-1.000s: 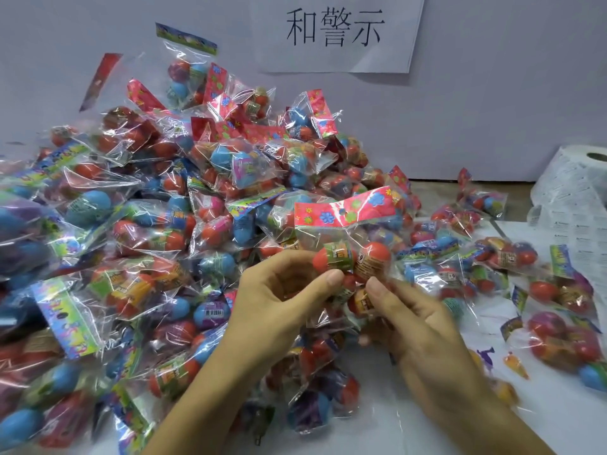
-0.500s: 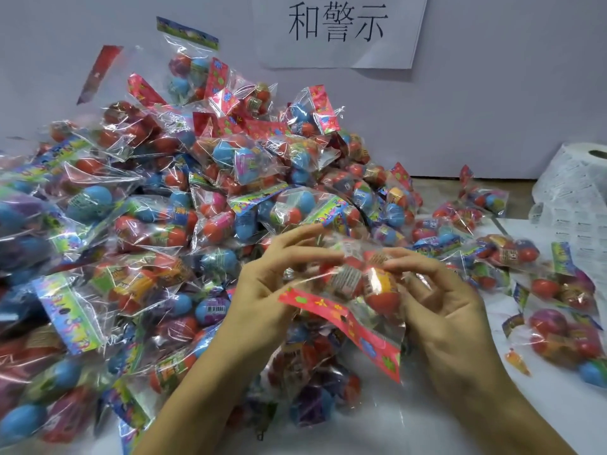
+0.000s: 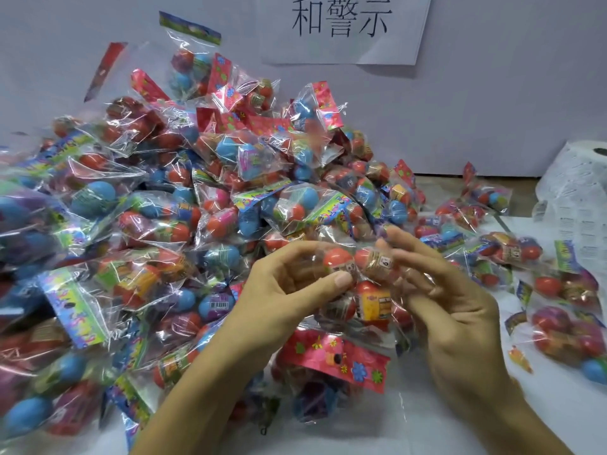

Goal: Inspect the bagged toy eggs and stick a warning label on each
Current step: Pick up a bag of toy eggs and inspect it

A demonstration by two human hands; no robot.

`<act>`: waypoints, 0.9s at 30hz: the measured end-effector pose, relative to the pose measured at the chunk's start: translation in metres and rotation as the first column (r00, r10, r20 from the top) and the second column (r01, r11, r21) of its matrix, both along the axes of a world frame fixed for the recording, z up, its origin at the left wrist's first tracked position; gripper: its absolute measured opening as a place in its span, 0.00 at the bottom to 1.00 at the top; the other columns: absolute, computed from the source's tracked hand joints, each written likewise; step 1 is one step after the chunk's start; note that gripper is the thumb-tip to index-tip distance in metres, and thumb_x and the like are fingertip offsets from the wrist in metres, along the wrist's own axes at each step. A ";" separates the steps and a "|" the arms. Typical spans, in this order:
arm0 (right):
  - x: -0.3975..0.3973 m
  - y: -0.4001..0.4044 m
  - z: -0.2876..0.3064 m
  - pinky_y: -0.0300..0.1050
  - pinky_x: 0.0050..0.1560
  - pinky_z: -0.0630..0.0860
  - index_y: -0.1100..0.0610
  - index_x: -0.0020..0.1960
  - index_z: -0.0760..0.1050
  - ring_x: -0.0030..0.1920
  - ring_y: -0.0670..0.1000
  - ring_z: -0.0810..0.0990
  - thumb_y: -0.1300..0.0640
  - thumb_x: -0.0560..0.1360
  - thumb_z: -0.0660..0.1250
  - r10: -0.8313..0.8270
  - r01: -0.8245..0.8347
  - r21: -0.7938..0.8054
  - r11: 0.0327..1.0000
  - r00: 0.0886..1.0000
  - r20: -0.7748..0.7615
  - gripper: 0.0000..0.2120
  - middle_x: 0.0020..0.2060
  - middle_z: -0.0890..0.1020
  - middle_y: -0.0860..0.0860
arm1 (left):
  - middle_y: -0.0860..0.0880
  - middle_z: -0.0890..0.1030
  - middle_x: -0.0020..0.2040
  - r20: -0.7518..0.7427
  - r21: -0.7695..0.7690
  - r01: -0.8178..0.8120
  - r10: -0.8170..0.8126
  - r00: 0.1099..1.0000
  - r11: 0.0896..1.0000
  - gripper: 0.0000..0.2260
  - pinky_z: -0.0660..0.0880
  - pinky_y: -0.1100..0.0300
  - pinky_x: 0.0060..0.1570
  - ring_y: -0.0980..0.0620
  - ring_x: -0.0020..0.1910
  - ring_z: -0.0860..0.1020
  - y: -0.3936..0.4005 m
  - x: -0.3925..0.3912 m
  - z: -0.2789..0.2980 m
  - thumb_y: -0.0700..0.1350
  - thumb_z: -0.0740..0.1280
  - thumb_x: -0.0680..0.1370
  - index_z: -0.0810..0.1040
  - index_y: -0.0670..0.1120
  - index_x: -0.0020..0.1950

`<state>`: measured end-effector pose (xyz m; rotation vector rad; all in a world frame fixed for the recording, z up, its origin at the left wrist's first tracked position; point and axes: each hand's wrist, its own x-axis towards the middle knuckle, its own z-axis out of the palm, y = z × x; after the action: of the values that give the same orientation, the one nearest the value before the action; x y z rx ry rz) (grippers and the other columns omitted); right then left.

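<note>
A person's left hand (image 3: 289,287) and right hand (image 3: 450,297) hold one clear plastic bag of red toy eggs (image 3: 358,284) between them above the near middle of the white table (image 3: 427,421). The fingers of both hands are curled round the bag, the left thumb pressing on an egg. The bag hangs upside down, with its pink flower-printed header card (image 3: 338,359) at the bottom, toward the table's near edge. The eggs inside carry printed paper bands, one showing a small white tag with dark marks.

Behind and to the left of the hands, a tall heap of similar clear bags of red, blue and purple eggs (image 3: 184,205) covers the table's left half and reaches back to the grey wall (image 3: 492,110). More bagged eggs (image 3: 565,310) lie scattered along the right side. A white roll of printed labels (image 3: 578,198) stands at the far right edge. A white paper sign with black Chinese characters (image 3: 341,24) is fixed on the wall above the heap.
</note>
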<state>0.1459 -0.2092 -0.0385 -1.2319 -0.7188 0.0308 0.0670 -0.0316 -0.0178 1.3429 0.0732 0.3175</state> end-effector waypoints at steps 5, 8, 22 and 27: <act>0.000 -0.005 0.007 0.49 0.52 0.82 0.47 0.64 0.80 0.59 0.54 0.84 0.43 0.76 0.69 0.058 -0.075 -0.082 0.994 0.979 -0.195 0.18 0.60 0.84 0.51 | 0.44 0.87 0.52 0.059 0.050 -0.036 0.033 0.998 0.998 0.13 0.81 0.61 0.49 0.49 0.51 0.86 0.000 0.000 -0.001 0.44 0.78 0.72 0.85 0.49 0.55; -0.003 -0.003 0.008 0.48 0.52 0.83 0.50 0.61 0.81 0.55 0.53 0.85 0.38 0.72 0.74 0.038 -0.047 -0.214 0.976 0.998 -0.044 0.23 0.54 0.86 0.53 | 0.46 0.86 0.56 0.145 0.072 -0.009 -0.001 0.989 0.997 0.17 0.80 0.61 0.51 0.50 0.55 0.85 0.001 -0.001 0.000 0.41 0.77 0.72 0.85 0.51 0.60; 0.001 -0.006 -0.001 0.48 0.69 0.74 0.50 0.56 0.82 0.74 0.48 0.69 0.69 0.70 0.72 -0.131 0.209 -0.137 0.968 0.892 0.433 0.20 0.71 0.67 0.55 | 0.50 0.85 0.56 -0.051 0.016 0.023 -0.022 0.998 1.000 0.22 0.81 0.60 0.45 0.54 0.51 0.85 0.004 0.002 0.000 0.55 0.77 0.69 0.82 0.59 0.64; -0.001 0.000 -0.007 0.54 0.66 0.77 0.43 0.62 0.81 0.73 0.56 0.71 0.71 0.75 0.69 -0.129 0.175 -0.118 0.978 0.939 0.317 0.26 0.72 0.68 0.48 | 0.43 0.83 0.61 0.064 -0.038 -0.102 0.104 0.993 0.994 0.35 0.82 0.48 0.56 0.42 0.58 0.84 -0.002 0.002 -0.004 0.45 0.80 0.65 0.74 0.57 0.70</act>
<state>0.1448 -0.2089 -0.0459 -1.4474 -0.9013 -0.2471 0.0689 -0.0335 -0.0220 1.2961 0.0928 0.4450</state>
